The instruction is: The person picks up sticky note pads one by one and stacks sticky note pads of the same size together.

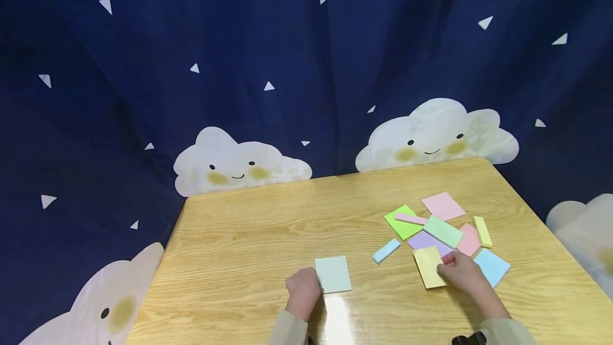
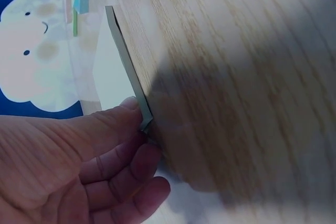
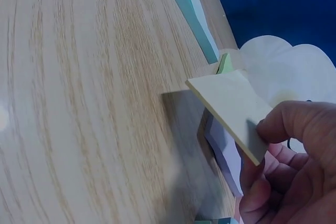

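Observation:
My left hand [image 1: 304, 286] pinches the near left corner of a square pale mint sticky note pad [image 1: 333, 274]. In the left wrist view, the thumb lies on top of the pad [image 2: 113, 72] at its corner and the other fingers curl below. Farther right, my right hand [image 1: 462, 273] grips a yellow sticky note pad [image 1: 428, 266] by its right edge. The right wrist view has this yellow pad [image 3: 231, 108] tilted and raised over the table, thumb on its face and fingers behind. A purple pad [image 1: 427, 242] lies partly covered just beyond it.
Around the right hand lie a light blue pad [image 1: 493, 267], pink pads, a mint oblong pad [image 1: 442, 231], a bright green pad [image 1: 401, 225] and a yellow strip pad [image 1: 482, 231]. A blue strip pad [image 1: 386, 251] sits between the hands. A dark blue curtain [image 1: 268, 25] hangs behind the wooden table [image 1: 239, 238].

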`<state>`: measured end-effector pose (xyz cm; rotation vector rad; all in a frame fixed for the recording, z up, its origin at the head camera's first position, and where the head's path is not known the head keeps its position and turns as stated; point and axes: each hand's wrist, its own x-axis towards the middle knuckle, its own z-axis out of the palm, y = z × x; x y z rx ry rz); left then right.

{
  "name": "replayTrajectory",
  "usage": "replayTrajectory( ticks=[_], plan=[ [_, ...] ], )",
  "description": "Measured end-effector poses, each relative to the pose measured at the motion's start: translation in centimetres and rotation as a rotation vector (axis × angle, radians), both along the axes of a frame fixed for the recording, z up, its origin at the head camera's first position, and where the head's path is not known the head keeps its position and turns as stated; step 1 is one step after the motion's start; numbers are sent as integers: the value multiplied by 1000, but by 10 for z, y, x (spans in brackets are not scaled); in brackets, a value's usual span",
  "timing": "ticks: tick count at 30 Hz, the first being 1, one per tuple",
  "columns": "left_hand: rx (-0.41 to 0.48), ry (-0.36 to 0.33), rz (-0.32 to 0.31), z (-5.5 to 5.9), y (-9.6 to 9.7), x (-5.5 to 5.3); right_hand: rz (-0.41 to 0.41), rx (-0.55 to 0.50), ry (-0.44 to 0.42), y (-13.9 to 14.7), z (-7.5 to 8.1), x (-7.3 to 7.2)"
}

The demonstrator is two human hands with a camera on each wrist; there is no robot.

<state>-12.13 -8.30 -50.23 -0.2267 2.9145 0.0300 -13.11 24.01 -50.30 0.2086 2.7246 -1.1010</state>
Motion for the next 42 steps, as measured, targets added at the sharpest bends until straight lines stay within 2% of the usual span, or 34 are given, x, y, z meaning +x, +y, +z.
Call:
replayTrajectory(
  ticks=[10,17,24,35,42],
  plan=[
    [-1,3,-2,0,-1,0,8,-15,31,-6,1,2],
    [5,10,-13,3,-1,2,9,-40,23,-13,3,2],
    [15,19,-9,2,-1,2,9,-61,10,-19,5,3],
    [1,-4,-6,5,0,1,6,-84,-2,-27,7,5],
    [5,12,-15,5,0,2,3,-102,14,-32,9,7]
  ],
)
